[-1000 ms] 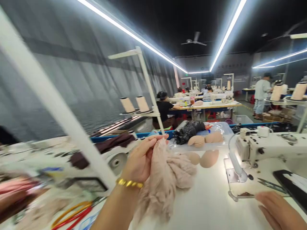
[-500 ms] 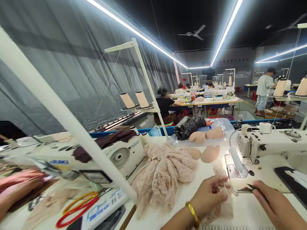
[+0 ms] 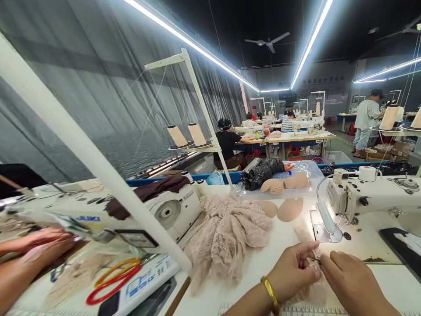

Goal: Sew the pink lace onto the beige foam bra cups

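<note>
Holds the lace piece (image 3: 313,290) in the left grip (image 3: 292,268), pinched together near its upper end. Holds the right grip (image 3: 350,277) closed around a small dark tool (image 3: 316,260), with only the tip visible, just beside the left grip and close at the lace; cannot tell if touching or only near. Lets the lace piece hang below and between both grips, toward the counter (image 3: 256,272). Has, left of the left grip, the large lace bundle (image 3: 226,237), loose on the counter and apart from the held piece. Has, beyond the left grip, the flat beige pieces (image 3: 290,210), and, beyond the right grip, the sewing machine (image 3: 375,197). Seems partway through a small handling at the lace. Counts as done, by judgement: separate hold of the piece, and placing of the tool at the lace. Counts as open: the work of the tool there, with no cut to be confirmed. Differs from half a second ago mainly by the right grip, now close against the left one instead of apart from it. Differs more from one second ago, with the left grip then at the bundle.
</note>
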The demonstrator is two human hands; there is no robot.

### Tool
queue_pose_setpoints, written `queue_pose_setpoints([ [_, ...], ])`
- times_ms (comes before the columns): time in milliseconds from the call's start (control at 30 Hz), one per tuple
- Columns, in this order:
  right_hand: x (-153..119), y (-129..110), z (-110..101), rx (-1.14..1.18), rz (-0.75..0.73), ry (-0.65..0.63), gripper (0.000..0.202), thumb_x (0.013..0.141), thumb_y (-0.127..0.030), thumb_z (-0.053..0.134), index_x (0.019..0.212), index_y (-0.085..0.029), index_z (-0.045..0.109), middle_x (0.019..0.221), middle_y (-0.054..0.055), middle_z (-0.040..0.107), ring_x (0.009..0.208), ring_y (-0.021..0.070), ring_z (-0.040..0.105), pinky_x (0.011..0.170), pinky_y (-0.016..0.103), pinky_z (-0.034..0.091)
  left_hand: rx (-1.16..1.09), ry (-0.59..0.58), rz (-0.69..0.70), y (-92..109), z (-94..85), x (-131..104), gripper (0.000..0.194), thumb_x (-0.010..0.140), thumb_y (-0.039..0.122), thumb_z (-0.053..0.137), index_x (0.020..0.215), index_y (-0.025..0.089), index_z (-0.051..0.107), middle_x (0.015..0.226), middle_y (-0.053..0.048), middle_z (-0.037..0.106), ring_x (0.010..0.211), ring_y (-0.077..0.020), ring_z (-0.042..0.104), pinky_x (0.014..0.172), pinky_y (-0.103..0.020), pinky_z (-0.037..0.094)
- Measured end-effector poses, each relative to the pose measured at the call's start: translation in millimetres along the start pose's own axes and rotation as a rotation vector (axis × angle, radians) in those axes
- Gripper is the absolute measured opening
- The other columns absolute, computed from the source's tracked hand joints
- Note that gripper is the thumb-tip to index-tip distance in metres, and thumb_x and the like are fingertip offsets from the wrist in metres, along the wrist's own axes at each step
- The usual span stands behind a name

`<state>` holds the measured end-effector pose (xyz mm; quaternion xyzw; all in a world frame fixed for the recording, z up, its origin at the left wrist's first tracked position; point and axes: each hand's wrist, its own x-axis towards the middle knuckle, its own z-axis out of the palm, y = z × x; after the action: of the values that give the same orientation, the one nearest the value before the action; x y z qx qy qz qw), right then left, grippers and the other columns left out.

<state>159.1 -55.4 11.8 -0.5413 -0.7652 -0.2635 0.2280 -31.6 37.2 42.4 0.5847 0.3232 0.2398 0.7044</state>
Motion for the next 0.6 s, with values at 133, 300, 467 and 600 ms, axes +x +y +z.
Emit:
queue_pose_setpoints([
  [133, 1.6, -3.0, -4.0, 0.01, 0.039, 0.011, 0.023, 0.106, -0.011, 0.04, 0.108, -0.024, 0.059, 0.074, -0.003, 0.065, 0.062, 0.018, 0.067, 0.064, 0.032, 0.042, 0.026, -0.072, -0.011, 1.2, 0.7, -0.7, 0.088, 0.06, 0.019, 0.088, 0.146, 0.024, 0.068, 0.121, -0.007, 0.072, 0.073, -0.0102, 0.043, 0.075, -0.028, 0.04],
  [300, -37.7, 31.3, -1.6, 0.147, 0.131, -0.035, 0.011, 0.11, -0.032, 0.052, 0.109, -0.027, 0.061, 0.084, -0.001, 0.075, 0.066, 0.0162, 0.075, 0.059, 0.026, 0.051, 0.329, 0.01, 0.112, 54.5, -40.5, -22.9, 0.069, 0.07, 0.017, 0.075, 0.139, 0.023, 0.072, 0.112, -0.007, 0.079, 0.072, -0.0151, 0.05, 0.072, -0.029, 0.045],
  [467, -103.8, 96.2, 4.3, -0.075, 0.281, -0.06, 0.022, 0.103, -0.042, 0.054, 0.112, -0.027, 0.068, 0.095, 0.007, 0.081, 0.072, 0.0281, 0.078, 0.062, 0.039, 0.054, 0.643, 0.685, 0.632, 111.5, -96.9, -45.1, 0.04, 0.075, 0.032, 0.084, 0.115, 0.03, 0.081, 0.126, -0.008, 0.075, 0.123, -0.0376, 0.062, 0.104, -0.047, 0.053],
  [600, -92.8, 89.9, 1.0, 0.026, 0.267, -0.001, 0.038, 0.096, -0.052, 0.066, 0.128, -0.031, 0.072, 0.126, 0.012, 0.078, 0.111, 0.0383, 0.073, 0.09, 0.05, 0.056, 0.978, 0.272, 0.553, 83.2, -68.3, -19.9, 0.061, 0.083, 0.024, 0.073, 0.144, 0.029, 0.067, 0.155, -0.009, 0.061, 0.149, -0.0364, 0.047, 0.128, -0.055, 0.031],
])
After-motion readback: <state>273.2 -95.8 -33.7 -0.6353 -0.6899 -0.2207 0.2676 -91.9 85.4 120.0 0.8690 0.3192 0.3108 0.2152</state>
